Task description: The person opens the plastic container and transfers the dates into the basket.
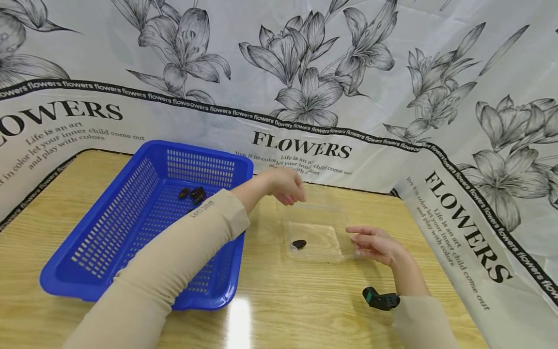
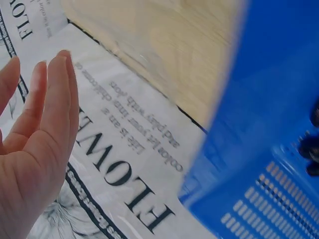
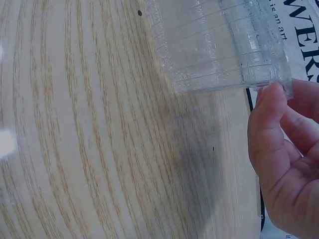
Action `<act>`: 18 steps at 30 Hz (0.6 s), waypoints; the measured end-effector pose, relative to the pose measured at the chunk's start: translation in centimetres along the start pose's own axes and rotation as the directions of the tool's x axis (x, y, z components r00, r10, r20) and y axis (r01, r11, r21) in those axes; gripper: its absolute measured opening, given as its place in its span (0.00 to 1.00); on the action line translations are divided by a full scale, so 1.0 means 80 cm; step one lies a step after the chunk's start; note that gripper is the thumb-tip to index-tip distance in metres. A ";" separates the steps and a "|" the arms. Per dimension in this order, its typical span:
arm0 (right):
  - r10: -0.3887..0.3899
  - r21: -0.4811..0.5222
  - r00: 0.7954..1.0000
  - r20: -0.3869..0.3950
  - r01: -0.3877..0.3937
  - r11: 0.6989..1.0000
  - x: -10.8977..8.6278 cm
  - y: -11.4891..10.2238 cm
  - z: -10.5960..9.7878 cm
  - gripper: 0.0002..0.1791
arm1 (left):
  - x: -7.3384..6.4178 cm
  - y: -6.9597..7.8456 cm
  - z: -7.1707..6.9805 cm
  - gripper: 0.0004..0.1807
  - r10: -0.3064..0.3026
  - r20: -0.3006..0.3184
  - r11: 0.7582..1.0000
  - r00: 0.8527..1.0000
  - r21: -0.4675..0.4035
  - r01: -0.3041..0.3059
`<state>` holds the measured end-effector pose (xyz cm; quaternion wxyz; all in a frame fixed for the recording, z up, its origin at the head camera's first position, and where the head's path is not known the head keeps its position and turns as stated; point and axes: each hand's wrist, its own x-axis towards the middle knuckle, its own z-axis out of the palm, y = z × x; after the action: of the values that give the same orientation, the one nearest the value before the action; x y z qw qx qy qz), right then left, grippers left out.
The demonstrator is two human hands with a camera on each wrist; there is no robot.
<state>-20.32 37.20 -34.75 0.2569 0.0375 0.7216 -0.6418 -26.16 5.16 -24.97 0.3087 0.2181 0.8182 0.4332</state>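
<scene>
A clear plastic box (image 1: 314, 240) with one dark brown, wrinkled date (image 1: 299, 244) in its near left corner lies on the table. My right hand (image 1: 375, 245) is at the box's right side; in the right wrist view, its thumb and fingers pinch the corner of the clear plastic (image 3: 219, 55). Over the far left part of the box hovers my left hand (image 1: 285, 185). Its fingers (image 2: 57, 99) are loosely extended and hold nothing in the left wrist view. More dark dates (image 1: 197, 195) lie together in the blue basket (image 1: 241, 169), to the left of the box.
The blue basket takes up the left side of the wood-grain table (image 1: 279, 310), and my left forearm passes over it. A flower-printed cloth (image 1: 301, 116) hangs along the table's far and right edges. A black device (image 1: 381, 299) sits at my right wrist.
</scene>
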 end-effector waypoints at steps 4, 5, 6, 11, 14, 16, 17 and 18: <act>0.002 0.013 1.000 -0.003 -0.002 1.000 -0.001 0.001 0.001 0.14 | 0.008 0.007 0.011 0.10 0.001 0.061 1.000 0.998 0.023 -0.002; 0.003 0.015 1.000 -0.007 -0.003 1.000 -0.001 0.001 0.002 0.14 | 0.011 0.007 0.014 0.10 -0.002 0.072 1.000 0.997 0.028 0.000; 0.005 0.015 1.000 -0.011 -0.005 1.000 -0.002 0.001 0.002 0.14 | 0.013 0.007 0.017 0.10 -0.006 0.080 1.000 0.997 0.028 0.004; 0.007 0.013 1.000 -0.020 -0.007 1.000 -0.002 -0.001 0.003 0.12 | 0.024 0.005 0.032 0.10 -0.006 0.078 0.999 0.997 0.044 0.002; 0.004 0.012 1.000 -0.020 -0.004 1.000 -0.003 -0.002 0.002 0.12 | 0.032 0.002 0.043 0.10 0.010 0.053 0.999 0.999 0.053 -0.013; 0.002 0.011 1.000 -0.019 -0.002 1.000 -0.003 -0.001 0.002 0.12 | 0.038 0.000 0.051 0.07 0.009 0.026 0.997 1.000 0.071 -0.011; 0.003 0.009 1.000 -0.020 -0.003 1.000 -0.003 0.000 0.001 0.12 | 0.041 -0.001 0.055 0.06 0.002 0.011 0.997 1.000 0.083 -0.003; 0.003 0.006 1.000 -0.019 -0.003 1.000 -0.003 0.001 0.001 0.12 | 0.044 -0.002 0.059 0.04 -0.005 -0.004 0.996 1.000 0.094 0.006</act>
<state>-20.09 37.21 -34.75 0.2508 0.0454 0.7219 -0.6433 -25.38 9.97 -28.26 0.2979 0.2293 0.8388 0.3938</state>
